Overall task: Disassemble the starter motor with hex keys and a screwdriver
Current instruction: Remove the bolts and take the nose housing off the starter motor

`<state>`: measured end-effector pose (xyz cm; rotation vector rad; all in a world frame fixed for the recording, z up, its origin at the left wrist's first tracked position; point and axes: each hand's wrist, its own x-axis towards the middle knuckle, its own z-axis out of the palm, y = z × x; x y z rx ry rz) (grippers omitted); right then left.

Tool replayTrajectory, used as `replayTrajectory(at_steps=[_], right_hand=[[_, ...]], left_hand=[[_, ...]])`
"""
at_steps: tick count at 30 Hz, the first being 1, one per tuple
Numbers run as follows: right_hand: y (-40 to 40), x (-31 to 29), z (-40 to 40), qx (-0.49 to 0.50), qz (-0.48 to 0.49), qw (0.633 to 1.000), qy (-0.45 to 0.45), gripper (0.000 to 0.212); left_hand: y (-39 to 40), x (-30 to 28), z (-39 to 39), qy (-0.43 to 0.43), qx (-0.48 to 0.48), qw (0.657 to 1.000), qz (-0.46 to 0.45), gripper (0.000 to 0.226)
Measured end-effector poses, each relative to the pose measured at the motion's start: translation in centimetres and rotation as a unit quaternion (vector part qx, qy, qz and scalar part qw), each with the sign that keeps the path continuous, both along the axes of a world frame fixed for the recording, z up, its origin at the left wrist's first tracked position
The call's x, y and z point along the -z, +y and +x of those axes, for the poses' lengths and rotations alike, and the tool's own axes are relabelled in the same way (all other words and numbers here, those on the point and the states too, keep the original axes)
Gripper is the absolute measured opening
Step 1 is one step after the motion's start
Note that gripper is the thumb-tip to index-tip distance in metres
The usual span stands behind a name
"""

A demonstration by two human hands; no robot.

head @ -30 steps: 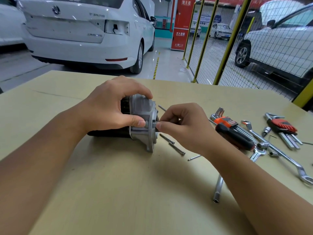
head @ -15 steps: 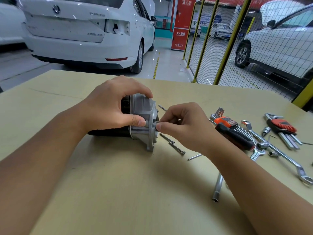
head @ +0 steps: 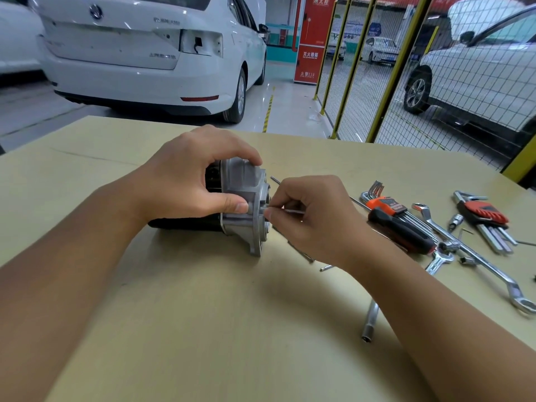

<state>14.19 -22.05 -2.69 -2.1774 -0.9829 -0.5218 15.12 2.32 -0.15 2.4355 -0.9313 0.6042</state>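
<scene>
The starter motor (head: 240,195) lies on its side on the table (head: 203,329), silver flanged housing to the right, black body to the left. My left hand (head: 188,181) grips the housing, fingers over its top and thumb pressed on its near side. My right hand (head: 313,219) pinches a thin metal hex key (head: 291,211) against the flange face. A thin rod end (head: 274,179) sticks out beyond my right hand. A black and orange screwdriver (head: 403,230) lies just to the right of that hand.
Two hex key sets in orange holders (head: 385,206) (head: 484,211) lie at the right with a long wrench (head: 493,271) and small sockets. Loose bolts (head: 307,256) sit under my right wrist. A socket extension (head: 369,322) lies near my right forearm. Parked cars and a yellow mesh fence stand behind.
My right hand has dropped slightly at the flange and covers more of the loose bolts. My left hand and the motor have not moved.
</scene>
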Motion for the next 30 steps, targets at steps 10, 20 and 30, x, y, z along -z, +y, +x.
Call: replayTrajectory(at_steps=[10,20,30], right_hand=[[0.4,0.3,0.3,0.018,0.215,0.973,0.082,0.007],[-6.5,-3.9,2.0,-0.045,-0.13,0.946,0.292,0.016],[-5.8,-2.8,2.1,-0.058,-0.099,0.953,0.28,0.007]], left_hand=[[-5.4,1.5,-1.9,-0.13,-0.039,0.982,0.132,0.02],[-4.9,1.0,-1.7,-0.082,-0.037,0.99,0.109,0.017],[-3.9,1.0,-1.2,-0.076,-0.044,0.991,0.098,0.017]])
